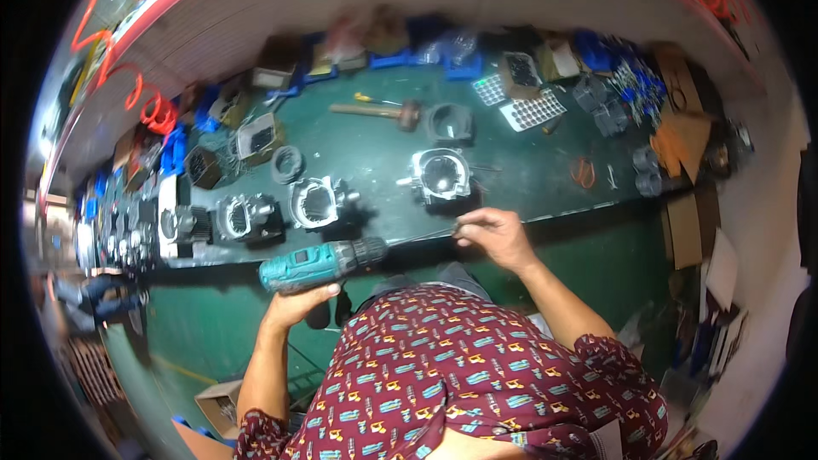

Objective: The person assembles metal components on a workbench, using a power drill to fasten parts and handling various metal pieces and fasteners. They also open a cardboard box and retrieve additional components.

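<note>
My left hand (pixel 294 305) is wrapped round the grip of a teal cordless drill (pixel 307 266), held level in front of the bench edge. From its black chuck a long thin bit (pixel 417 239) points right. At the bit's far end are the pinched fingers of my right hand (pixel 503 238); a small dark thing shows at the fingertips, too small to name. Just beyond, a cast metal housing (pixel 441 175) sits on the green bench with its round opening facing up. Another silver housing (pixel 315 203) stands left of it, beyond the drill.
More housings (pixel 245 216) line the left of the green bench (pixel 520 172). A mallet (pixel 375 111), a dark ring part (pixel 449 123) and a white tray of small round parts (pixel 534 109) lie farther back. Bins of small parts (pixel 258 136) edge the bench. Red coiled hoses (pixel 156 112) hang at left.
</note>
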Tool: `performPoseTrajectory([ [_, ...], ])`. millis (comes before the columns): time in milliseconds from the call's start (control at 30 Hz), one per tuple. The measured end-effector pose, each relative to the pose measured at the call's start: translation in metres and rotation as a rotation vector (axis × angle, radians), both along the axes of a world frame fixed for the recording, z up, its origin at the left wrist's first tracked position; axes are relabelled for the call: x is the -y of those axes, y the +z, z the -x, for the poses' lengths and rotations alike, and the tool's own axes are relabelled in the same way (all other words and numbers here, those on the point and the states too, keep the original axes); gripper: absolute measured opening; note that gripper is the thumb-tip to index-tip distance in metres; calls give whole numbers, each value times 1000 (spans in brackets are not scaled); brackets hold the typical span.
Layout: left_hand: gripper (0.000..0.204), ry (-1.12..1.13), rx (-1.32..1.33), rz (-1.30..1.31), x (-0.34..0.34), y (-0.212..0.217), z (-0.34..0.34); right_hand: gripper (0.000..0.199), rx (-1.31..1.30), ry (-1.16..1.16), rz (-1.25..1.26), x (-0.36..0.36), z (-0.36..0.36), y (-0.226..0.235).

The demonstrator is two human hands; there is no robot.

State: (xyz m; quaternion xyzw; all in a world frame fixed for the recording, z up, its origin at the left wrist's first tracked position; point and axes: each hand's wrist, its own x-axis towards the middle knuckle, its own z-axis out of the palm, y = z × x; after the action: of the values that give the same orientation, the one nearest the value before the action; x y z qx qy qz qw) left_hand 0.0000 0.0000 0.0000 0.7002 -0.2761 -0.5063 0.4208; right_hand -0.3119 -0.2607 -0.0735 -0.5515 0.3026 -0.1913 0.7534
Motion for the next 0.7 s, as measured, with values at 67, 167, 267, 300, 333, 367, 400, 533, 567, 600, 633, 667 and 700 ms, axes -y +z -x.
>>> performPoseTrajectory([
  [67,47,-74,61,-69,-13,36,-32,14,20,-86,290,-32,-39,1],
  [167,41,-98,78,-12,55,-14,54,15,-233,-52,800,46,43,8],
  [267,40,-96,138,-9,56,26,34,14,-144,-119,800,36,5,-16],
  [300,39,-204,269,-84,78,49,32,15,-110,-150,780,43,-5,-20],
  [333,38,-283,393,-88,95,59,28,13,-90,-159,784,52,-19,-21],
  [367,38,-355,520,-95,109,68,25,13,-92,-161,795,59,-33,-27],
  [400,38,-363,558,-62,127,78,24,13,-108,-171,811,66,-43,-37],
  [533,37,-451,645,128,191,101,31,22,-206,-192,691,78,-78,-52],
  [567,37,-517,767,171,199,98,27,24,-224,-189,615,79,-84,-53],
  [600,35,-555,803,63,211,94,23,30,-202,-202,681,83,-87,-72],
  [633,33,-587,840,-52,218,92,19,30,-214,-181,607,86,-91,-87],
  [667,33,-564,832,-12,226,91,22,30,-227,-161,533,88,-95,-101],
  [700,32,-573,742,-9,238,97,30,31,-228,-133,511,90,-96,-102],
])
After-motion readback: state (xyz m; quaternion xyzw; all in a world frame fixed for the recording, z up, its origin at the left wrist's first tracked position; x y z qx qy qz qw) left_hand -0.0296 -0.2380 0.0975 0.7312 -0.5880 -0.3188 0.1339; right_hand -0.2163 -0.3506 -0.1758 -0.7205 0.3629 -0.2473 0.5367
